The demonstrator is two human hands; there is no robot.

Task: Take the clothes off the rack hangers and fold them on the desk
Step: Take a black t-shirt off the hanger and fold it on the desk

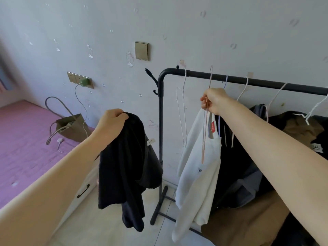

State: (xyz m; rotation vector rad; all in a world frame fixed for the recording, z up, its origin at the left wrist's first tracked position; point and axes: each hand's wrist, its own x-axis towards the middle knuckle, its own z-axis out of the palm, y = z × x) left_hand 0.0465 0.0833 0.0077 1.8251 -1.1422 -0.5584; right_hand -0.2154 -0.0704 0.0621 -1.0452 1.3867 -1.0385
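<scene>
left hand (111,121) grips black garment (124,167) tagged "hp"; right hand (213,101) pinches pink hanger (205,128).

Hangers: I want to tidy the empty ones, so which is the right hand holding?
The pink hanger in front of the white top; right hand grips it, the rest hang untouched.

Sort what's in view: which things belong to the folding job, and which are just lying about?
Job:
black garment, gripped by left hand
white top, hanging
pink hanger, held by right hand
rack
dark clothes on rack
empty white hangers

Lying about:
paper bag
charger and cable
wall switch
</scene>
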